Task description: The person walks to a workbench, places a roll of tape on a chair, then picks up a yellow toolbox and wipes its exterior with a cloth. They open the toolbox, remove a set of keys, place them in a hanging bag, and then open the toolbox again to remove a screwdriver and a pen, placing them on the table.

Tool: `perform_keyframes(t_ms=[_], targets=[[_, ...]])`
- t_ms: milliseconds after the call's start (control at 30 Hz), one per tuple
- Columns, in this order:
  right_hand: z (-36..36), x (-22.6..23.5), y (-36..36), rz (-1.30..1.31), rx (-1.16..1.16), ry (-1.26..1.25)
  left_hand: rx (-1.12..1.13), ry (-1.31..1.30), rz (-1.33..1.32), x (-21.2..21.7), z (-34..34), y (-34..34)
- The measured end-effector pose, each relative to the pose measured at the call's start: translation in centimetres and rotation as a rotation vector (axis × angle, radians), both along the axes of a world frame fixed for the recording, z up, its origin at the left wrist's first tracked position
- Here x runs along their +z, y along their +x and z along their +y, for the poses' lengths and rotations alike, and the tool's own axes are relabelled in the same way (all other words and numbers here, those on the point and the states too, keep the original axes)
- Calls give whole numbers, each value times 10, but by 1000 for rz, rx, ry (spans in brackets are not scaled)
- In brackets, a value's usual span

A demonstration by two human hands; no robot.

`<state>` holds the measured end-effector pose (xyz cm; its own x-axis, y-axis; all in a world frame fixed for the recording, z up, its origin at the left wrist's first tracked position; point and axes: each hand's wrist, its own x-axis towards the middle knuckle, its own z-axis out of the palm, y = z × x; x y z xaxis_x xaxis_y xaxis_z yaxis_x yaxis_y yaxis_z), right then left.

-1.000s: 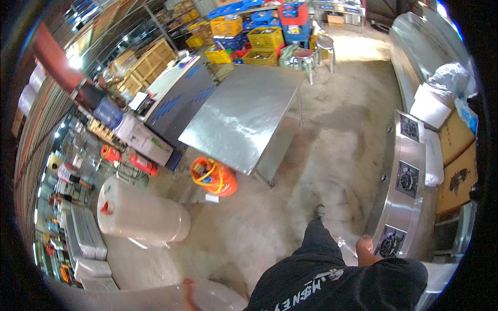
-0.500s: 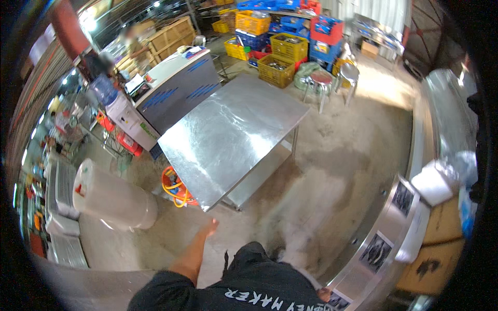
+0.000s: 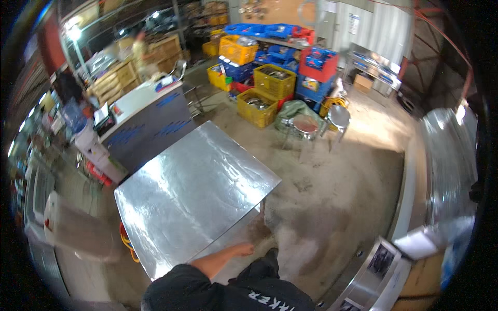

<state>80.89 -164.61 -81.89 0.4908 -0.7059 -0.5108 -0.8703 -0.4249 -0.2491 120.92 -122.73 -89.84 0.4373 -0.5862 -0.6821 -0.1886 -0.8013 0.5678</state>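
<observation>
Silver rectangular metal table [image 3: 192, 192]: long axis lower-left to upper-right.
Left hand [image 3: 243, 250]: near its edge; cannot tell grip.
Right hand: unseen.

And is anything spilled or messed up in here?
Maybe one thing: the concrete floor has a dark patch to the right of the shiny metal table. It looks odd because the floor around it is paler, but I can't tell whether it's damp, a stain or shadow.
</observation>
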Motion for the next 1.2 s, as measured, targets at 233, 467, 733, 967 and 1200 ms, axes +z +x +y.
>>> perform_keyframes(t_ms=[233,467,733,967,1200], targets=[[-93,40,244,-49,117,-57,-4,-219,-305,94,-164,234],[-194,21,454,-57,271,-107,261,-197,-425,123,-202,448],[-301,-2,688,-87,491,-202,1401,-312,-208,69,-117,481],[-290,2,969,-239,1132,-227,1636,-246,-296,61,-77,532],[-85,54,1229,-226,1659,-124,1209,-273,-354,74,-81,743]])
